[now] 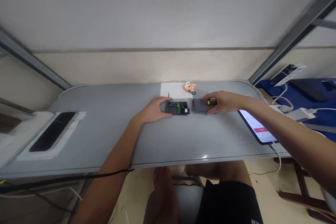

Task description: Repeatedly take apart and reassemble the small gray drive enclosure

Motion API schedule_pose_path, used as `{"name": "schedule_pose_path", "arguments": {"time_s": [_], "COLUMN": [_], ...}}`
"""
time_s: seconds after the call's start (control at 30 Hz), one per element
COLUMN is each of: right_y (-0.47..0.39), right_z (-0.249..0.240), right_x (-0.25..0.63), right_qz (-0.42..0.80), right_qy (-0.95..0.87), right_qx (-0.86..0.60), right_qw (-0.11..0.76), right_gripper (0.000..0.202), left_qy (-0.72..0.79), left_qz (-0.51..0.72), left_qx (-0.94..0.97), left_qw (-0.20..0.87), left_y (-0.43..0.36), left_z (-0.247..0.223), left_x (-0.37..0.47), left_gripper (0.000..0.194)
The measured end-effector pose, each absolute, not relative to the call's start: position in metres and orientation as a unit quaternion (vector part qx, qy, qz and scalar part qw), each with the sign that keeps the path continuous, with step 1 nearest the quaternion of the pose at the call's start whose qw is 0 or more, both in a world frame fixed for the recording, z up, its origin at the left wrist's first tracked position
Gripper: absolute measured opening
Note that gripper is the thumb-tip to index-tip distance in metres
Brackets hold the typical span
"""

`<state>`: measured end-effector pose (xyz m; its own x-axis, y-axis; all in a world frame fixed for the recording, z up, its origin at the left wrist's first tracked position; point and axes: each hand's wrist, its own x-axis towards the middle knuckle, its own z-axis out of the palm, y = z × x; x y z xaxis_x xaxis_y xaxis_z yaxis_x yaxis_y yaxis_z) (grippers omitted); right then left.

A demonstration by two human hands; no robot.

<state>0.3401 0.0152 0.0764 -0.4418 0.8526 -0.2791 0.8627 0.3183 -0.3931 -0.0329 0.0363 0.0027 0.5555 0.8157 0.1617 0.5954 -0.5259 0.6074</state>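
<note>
My left hand (pixel 155 109) grips the left end of a small black case, thumb and fingers on its two long sides. In the case lies an exposed green circuit board (pixel 176 106), with black connector-like parts at its right end. Just to the right, my right hand (pixel 215 102) is closed over a dark grey, flat cover-like piece (pixel 198 105) on the table. A yellow-and-black handle (pixel 212 102), seemingly a screwdriver's, shows between the fingers of that hand; its far end is hidden. A small gap separates the case from the grey piece.
Behind my hands lie a white sheet (pixel 172 88) with several tiny dark bits and an orange-and-white animal-shaped case (pixel 189 86). A lit phone or tablet (pixel 258 126) with a cable is under my right forearm. A dark phone (pixel 53 131) lies far left on the grey table (pixel 112 98).
</note>
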Motion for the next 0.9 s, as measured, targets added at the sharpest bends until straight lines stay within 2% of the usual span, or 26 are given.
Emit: {"name": "schedule_pose_path", "arguments": {"time_s": [0.23,0.3,0.43,0.57,0.77,0.83,0.9], "right_y": [0.031,0.028,0.02,0.019,0.025,0.024,0.025], "right_z": [0.095,0.094,0.084,0.068,0.048,0.048,0.049], "right_x": [0.304,0.289,0.263,0.25,0.247,0.245,0.242], "right_qz": [-0.371,-0.357,-0.236,-0.168,-0.193,-0.21,-0.249], "right_qy": [0.78,0.795,0.846,0.869,0.878,0.88,0.861], "right_qx": [0.503,0.49,0.478,0.465,0.43,0.412,0.402], "right_qw": [-0.025,-0.02,0.003,-0.021,-0.087,-0.109,-0.189], "right_gripper": [0.063,0.055,0.04,0.048,0.058,0.053,0.04], "left_qy": [0.448,0.453,0.473,0.476,0.475,0.487,0.491], "left_qz": [0.218,0.221,0.229,0.234,0.224,0.213,0.204], "left_qx": [0.823,0.82,0.812,0.812,0.798,0.797,0.805], "left_qw": [0.273,0.27,0.254,0.244,0.296,0.287,0.265], "left_y": [0.033,0.032,0.031,0.034,0.034,0.031,0.029], "left_z": [0.007,0.006,0.003,0.0,0.009,0.014,0.017], "left_x": [-0.03,-0.029,-0.028,-0.027,-0.029,-0.03,-0.03], "left_gripper": [0.075,0.074,0.071,0.074,0.101,0.094,0.079]}}
